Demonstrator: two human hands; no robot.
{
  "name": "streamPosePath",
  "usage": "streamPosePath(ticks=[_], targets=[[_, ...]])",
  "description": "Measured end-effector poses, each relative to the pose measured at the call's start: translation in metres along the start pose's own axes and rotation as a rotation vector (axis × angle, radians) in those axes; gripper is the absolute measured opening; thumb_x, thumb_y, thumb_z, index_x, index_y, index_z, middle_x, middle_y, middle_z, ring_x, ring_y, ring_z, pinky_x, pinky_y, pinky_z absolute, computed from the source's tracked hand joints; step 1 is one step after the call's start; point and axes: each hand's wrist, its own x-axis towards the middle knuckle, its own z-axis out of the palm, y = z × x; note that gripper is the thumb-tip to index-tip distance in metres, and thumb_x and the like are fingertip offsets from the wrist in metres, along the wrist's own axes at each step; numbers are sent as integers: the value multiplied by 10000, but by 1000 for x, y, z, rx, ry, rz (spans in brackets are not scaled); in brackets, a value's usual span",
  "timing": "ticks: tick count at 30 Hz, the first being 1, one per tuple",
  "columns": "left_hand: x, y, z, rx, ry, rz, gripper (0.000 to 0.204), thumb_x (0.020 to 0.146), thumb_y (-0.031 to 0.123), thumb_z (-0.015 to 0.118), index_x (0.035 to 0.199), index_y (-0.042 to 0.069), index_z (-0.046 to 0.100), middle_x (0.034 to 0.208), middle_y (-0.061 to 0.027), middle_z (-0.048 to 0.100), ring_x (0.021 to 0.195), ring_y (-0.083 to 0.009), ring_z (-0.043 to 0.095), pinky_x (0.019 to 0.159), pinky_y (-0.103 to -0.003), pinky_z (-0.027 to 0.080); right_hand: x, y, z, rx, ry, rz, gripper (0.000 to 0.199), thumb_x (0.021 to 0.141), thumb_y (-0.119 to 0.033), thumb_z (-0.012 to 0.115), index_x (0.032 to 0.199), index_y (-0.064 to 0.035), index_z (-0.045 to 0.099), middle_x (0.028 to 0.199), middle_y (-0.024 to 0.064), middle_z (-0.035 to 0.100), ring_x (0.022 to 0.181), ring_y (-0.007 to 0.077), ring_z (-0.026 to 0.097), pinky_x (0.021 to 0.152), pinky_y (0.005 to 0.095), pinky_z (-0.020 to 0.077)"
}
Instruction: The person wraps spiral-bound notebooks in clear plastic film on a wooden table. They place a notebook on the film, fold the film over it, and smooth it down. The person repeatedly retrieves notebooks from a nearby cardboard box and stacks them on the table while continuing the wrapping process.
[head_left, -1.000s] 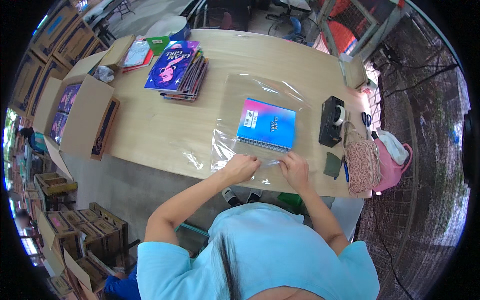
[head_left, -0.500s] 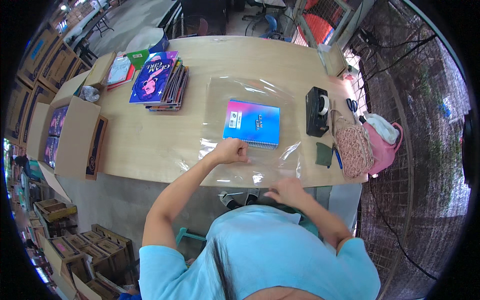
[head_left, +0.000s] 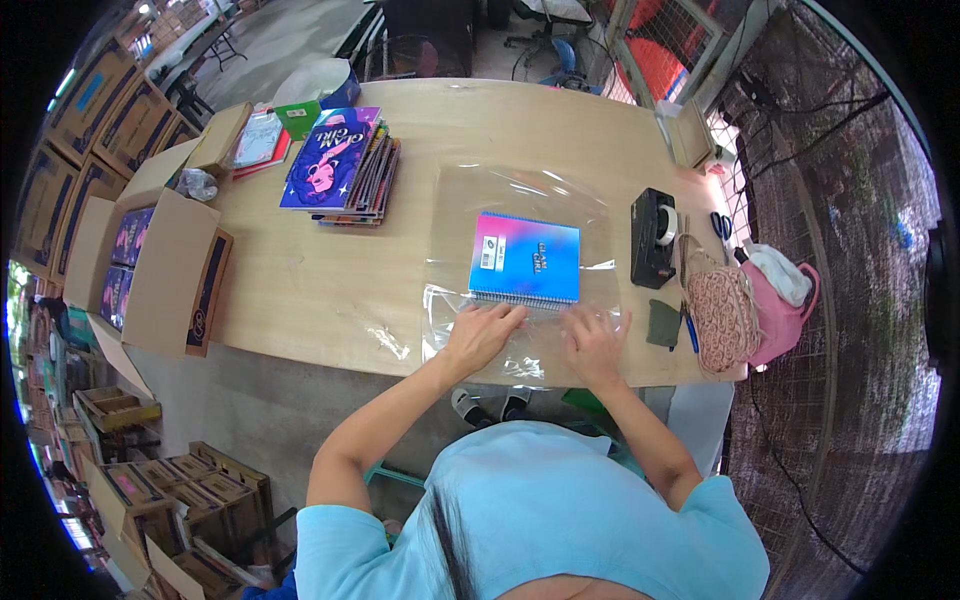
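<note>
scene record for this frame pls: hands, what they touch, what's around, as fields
left hand: left hand flat on the clear plastic sheet, just below the notebook's spiral edge
right hand: right hand flat on the same sheet, beside the left
object on sheet: pink and blue spiral notebook, lying closed
surface: wooden table
right of sheet: black tape dispenser, patterned pouch, pink bag
far left of table: stack of notebooks
table's left end: open cardboard box
</note>
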Motion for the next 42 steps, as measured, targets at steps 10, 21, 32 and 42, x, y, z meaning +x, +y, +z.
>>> streamPosePath(ticks=[10,21,32,42], targets=[[25,-24,-7,87,-170,-31,88,891,209,531,932,131,533,812,-63,638,733,-289,641,636,-427,492,33,46,-12,135,136,41,234,742,-183,666,969,-152,712,907,51,684,927,231,615,967,572,329],[20,-26,38,62,391,-17,336,813,274,657,1104,110,619,1015,-148,616,964,-334,592,911,-490,417,131,165,-9,846,-343,325,151,729,-118,760,771,10,692,626,86,658,527,126,626,492,261,473],[37,24,82,29,-149,-364,748,753,473,696,1419,357,376,1518,-243,130,1380,-485,127,1077,-625,150,209,113,-7,398,179,-54,174,786,-200,678,836,-35,701,828,156,688,780,321,658,699,402,503],[32,38,70,15,-139,-465,762,742,415,735,1410,404,370,1509,-288,76,1346,-575,95,1038,-671,191,310,49,67,370,-841,-174,835,817,-775,369,949,-30,723,961,218,681,898,349,650,775,424,503]])
